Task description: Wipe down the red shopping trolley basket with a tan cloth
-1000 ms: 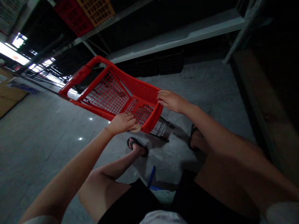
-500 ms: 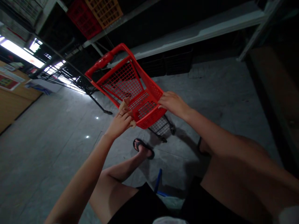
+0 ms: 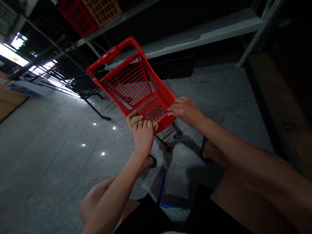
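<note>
"Grey floor tiles, dimly lit, form the ground; what stands on them?"

"Metal shelving crosses the background. Before it, a red shopping cart stands upright on its wheels, basket end towards the seated person, handle on the far side, so the near rim lies within reach of both arms."

"How are the hands disposed?"

"The right hand is narrow, fingers hooked over the rim's near right corner, probably to steady a cart that could roll. The left hand is closed over a tan cloth at the near left corner."

"Why is the cloth bunched?"

"Apparently so that its folds lie between fingers and plastic; they emerge on either side of the knuckles. Smallest is a ring on one left finger."
</note>
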Demonstrator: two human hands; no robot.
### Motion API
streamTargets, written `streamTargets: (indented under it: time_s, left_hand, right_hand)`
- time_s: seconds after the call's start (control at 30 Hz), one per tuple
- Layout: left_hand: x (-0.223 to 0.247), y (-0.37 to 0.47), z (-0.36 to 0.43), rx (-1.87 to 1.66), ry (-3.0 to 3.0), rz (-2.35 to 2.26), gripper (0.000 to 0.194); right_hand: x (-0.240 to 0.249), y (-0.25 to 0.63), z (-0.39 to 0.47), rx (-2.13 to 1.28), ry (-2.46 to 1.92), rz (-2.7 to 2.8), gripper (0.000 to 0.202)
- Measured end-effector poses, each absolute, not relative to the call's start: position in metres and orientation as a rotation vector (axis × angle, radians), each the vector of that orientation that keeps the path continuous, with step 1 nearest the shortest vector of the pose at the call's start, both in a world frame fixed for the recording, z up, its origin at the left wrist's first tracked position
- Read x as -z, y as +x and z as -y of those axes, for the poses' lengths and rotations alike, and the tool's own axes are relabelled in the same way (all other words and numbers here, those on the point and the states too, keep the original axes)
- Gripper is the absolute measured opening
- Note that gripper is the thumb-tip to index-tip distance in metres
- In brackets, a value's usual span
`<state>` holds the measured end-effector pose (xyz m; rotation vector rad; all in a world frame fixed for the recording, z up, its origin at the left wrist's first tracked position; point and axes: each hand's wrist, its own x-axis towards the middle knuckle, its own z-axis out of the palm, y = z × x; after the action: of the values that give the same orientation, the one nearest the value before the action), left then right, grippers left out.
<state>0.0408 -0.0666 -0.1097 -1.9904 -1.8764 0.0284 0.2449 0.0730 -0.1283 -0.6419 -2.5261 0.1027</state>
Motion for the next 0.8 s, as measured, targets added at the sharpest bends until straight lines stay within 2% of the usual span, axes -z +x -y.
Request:
streamTargets:
  time_s: [0.17,0.33,0.5,0.8]
  left_hand:
    - [0.109,0.062,0.046,-0.038,-2.035,1.922,0.021]
    - [0.113,0.051,0.033,0.008,-2.178,1.832,0.023]
    - [0.106,0.013,0.035,-0.019,-2.377,1.693,0.021]
    - [0.091,-0.078,0.057,-0.228,-2.572,1.676,0.018]
  right_hand:
    - [0.124,0.251,-0.068,0.022,-0.713,2.522,0.023]
    - [0.116,0.263,-0.079,-0.005,-0.692,2.587,0.032]
    - [0.111,0.262,-0.088,-0.121,-0.639,2.515,0.041]
    - [0.122,0.228,-0.103,-0.232,-0.497,2.433,0.033]
